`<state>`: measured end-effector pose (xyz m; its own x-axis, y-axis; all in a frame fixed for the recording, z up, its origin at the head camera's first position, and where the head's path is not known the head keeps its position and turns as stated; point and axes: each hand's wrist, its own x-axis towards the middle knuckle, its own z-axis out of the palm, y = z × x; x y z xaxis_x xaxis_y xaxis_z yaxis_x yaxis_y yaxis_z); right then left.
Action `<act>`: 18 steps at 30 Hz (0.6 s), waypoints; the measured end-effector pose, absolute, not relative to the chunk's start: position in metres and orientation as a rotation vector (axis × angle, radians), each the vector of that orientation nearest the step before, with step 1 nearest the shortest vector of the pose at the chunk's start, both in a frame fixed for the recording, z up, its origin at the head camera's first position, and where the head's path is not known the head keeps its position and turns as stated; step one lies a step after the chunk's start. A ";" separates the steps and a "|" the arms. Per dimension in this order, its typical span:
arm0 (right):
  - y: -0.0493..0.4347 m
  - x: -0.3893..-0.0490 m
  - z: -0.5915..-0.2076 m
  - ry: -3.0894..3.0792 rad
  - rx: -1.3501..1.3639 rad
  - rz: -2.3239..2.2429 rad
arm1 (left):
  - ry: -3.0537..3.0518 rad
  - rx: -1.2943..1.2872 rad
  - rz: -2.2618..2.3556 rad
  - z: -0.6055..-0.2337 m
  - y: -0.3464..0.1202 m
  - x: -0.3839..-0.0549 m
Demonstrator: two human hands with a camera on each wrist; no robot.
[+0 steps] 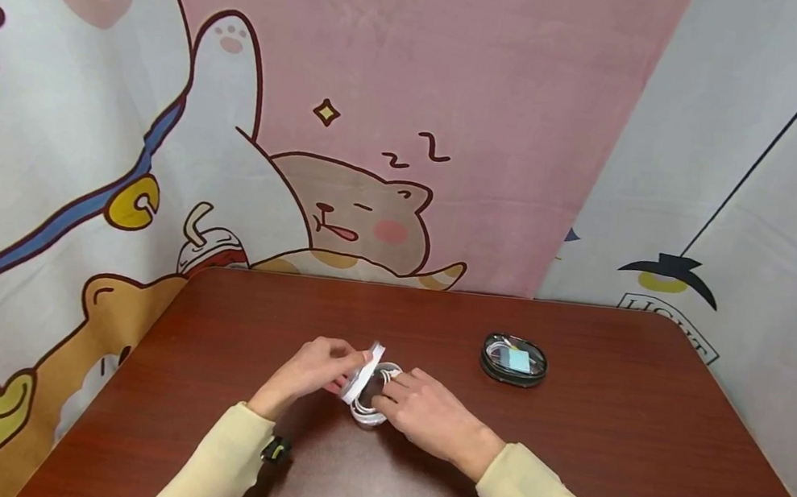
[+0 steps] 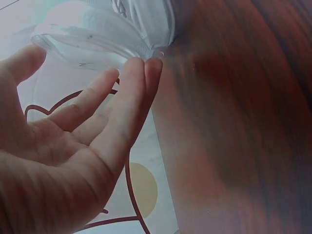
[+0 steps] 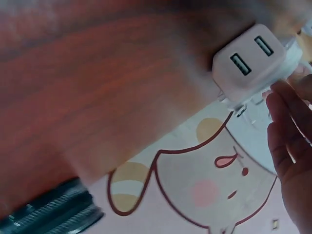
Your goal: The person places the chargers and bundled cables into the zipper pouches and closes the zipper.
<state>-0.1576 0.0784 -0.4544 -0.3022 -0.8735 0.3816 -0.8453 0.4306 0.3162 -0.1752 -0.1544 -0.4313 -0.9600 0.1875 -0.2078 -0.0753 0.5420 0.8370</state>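
Case (image 1: 369, 419) round, translucent, white cable (image 1: 389, 372) inside; tilted lid (image 1: 362, 376) in left grip (image 1: 313, 368), hold of right grip (image 1: 427, 413) unclear

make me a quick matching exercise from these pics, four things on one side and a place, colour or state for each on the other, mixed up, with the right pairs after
Column 1
1. Oval case
2. Left hand
3. Table
4. Charger

Column 2
A. Reddish brown all over
B. Pale, with two slots showing
C. Lying apart from both hands
D. Holding the raised part of the round case

Right pairs: 1-C, 2-D, 3-A, 4-B
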 end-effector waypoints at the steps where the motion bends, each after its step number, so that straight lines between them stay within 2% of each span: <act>1: 0.081 -0.158 -0.454 -2.216 1.435 -0.024 | 2.508 0.094 1.380 -0.432 -0.155 -0.175; 9: 0.109 -0.155 -0.452 -2.419 1.127 0.366 | 2.523 0.093 1.372 -0.433 -0.154 -0.177; 18: 0.113 -0.139 -0.455 -2.704 0.872 0.286 | 2.632 0.139 1.271 -0.431 -0.155 -0.178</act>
